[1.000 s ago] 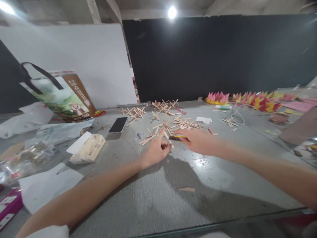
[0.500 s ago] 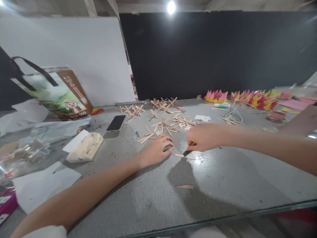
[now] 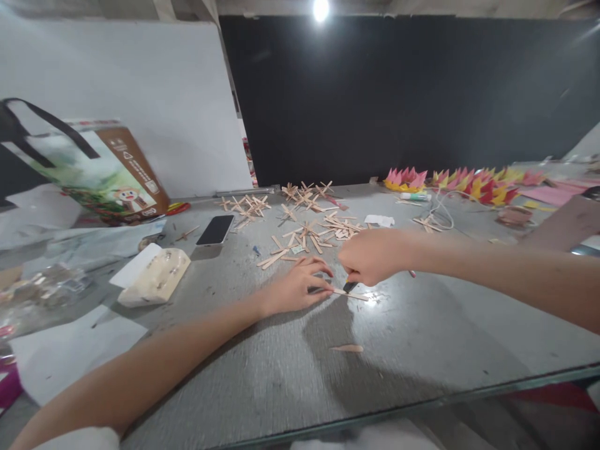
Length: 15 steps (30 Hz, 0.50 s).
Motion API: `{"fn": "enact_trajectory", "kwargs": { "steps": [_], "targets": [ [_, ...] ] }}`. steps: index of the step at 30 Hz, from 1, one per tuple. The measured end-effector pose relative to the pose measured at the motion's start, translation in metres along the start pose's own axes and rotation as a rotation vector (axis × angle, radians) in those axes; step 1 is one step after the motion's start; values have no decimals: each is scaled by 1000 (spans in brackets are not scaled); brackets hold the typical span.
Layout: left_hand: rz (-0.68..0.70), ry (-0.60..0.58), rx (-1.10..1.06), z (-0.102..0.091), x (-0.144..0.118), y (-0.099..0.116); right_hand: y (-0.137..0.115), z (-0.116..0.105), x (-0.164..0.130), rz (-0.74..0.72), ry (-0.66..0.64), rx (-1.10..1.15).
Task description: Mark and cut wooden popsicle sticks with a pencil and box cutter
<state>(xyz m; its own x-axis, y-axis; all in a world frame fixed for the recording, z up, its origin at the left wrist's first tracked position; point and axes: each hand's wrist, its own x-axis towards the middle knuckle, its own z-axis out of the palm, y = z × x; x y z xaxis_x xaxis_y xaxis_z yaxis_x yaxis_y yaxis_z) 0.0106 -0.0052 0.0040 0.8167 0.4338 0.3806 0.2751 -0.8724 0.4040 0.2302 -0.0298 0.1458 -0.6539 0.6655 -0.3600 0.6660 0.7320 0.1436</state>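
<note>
A craft stick (image 3: pixel 356 296) lies flat on the grey table. My left hand (image 3: pixel 300 286) rests on the tabletop with curved fingers, its thumb and fingertips pinching the stick's left end. Closed in a fist, my right hand (image 3: pixel 370 257) grips a yellow and black utility knife (image 3: pixel 349 287), whose tip is against the stick close to my left fingertips. Most of the knife is hidden inside the fist. A pointed piece of craft stick (image 3: pixel 349 348) lies apart, nearer the table's front edge. Behind my hands spreads a pile of craft sticks (image 3: pixel 307 234), some crossed into star shapes.
To the left are a phone (image 3: pixel 215 230), a tissue pack (image 3: pixel 157 277), white paper (image 3: pixel 79 350) and a shopping bag (image 3: pixel 122 178). Folded paper crowns (image 3: pixel 405 179), a glue stick (image 3: pixel 416 197) and a white cable (image 3: pixel 440 215) lie at the back right. The glass-like front edge (image 3: pixel 398 409) runs below.
My left fingers have reached right onto the stick's left end. My right hand with the knife has shifted slightly left along the stick. The whole view has moved a little.
</note>
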Motion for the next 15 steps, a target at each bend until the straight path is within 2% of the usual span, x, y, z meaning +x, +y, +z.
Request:
{"fn": "enact_trajectory", "kwargs": {
  "steps": [15],
  "targets": [
    [-40,6,-65,2,2,4,0,0,0,29,-24,95]
  ]
}}
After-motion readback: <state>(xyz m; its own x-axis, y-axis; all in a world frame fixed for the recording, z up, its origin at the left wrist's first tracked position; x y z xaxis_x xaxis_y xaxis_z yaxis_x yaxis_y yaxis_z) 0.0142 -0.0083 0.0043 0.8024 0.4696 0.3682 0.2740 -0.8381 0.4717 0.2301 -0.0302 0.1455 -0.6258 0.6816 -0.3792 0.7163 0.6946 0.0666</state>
